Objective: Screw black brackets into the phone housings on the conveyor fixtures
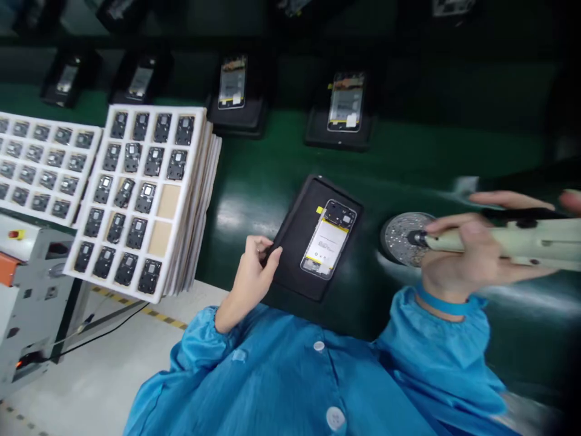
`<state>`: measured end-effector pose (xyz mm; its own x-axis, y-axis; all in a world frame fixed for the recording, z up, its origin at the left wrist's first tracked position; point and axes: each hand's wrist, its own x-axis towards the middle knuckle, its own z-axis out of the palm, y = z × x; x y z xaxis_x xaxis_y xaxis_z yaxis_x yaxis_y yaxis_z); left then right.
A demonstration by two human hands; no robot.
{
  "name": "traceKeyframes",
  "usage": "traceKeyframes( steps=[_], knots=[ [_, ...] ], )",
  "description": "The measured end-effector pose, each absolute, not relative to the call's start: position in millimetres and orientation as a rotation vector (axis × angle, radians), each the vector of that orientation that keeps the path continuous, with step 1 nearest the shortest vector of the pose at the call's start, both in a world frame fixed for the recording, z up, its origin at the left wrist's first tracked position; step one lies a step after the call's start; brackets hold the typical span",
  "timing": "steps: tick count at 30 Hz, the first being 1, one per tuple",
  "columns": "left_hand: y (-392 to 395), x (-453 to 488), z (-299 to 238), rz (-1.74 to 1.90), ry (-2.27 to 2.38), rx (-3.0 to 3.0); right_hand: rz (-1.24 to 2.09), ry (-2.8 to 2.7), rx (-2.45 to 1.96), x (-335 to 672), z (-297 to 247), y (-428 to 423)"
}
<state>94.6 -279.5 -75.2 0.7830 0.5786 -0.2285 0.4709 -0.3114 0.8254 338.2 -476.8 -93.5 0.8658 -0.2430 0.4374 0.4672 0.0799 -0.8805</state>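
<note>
An open phone body (328,240) with its battery showing lies in a black fixture (295,233) on the green belt. My left hand (254,272) is closed in a pinch on the fixture's left edge. My right hand (472,248) is wrapped round a pale electric screwdriver (508,241). The screwdriver's tip rests over a round dish of small screws (402,237) to the right of the fixture. Both arms wear blue sleeves.
White trays of small black parts (136,194) stand stacked at the left, with another tray (40,166) further left. Several more phones in black fixtures (344,109) sit further along the belt. A grey machine (31,284) stands at the lower left.
</note>
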Motion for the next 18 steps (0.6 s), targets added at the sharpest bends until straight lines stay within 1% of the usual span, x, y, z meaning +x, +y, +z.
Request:
traceKeyframes(
  steps=[2,5,9,11,14,16,18],
  knots=[
    [-274,130,-77,0.191,0.718,1.844,-0.604,-0.226,-1.35,350,-103,-491],
    [-271,219,-88,0.261,0.591,1.564,-0.681,-0.124,-1.286,358,-111,-499],
    [-288,360,-107,0.213,0.555,1.622,-0.631,-0.062,-1.339,352,-114,-496],
    [-302,410,-109,0.143,0.558,1.686,-0.569,-0.077,-1.363,346,-114,-494],
    [-316,435,-104,0.108,0.483,1.724,-0.514,-0.088,-1.38,339,-113,-493],
    [-309,424,-96,0.243,0.51,1.735,-0.491,-0.084,-1.383,336,-111,-492],
    [-285,401,-87,0.479,0.72,1.685,-0.467,-0.078,-1.384,334,-109,-491]
  ],
)
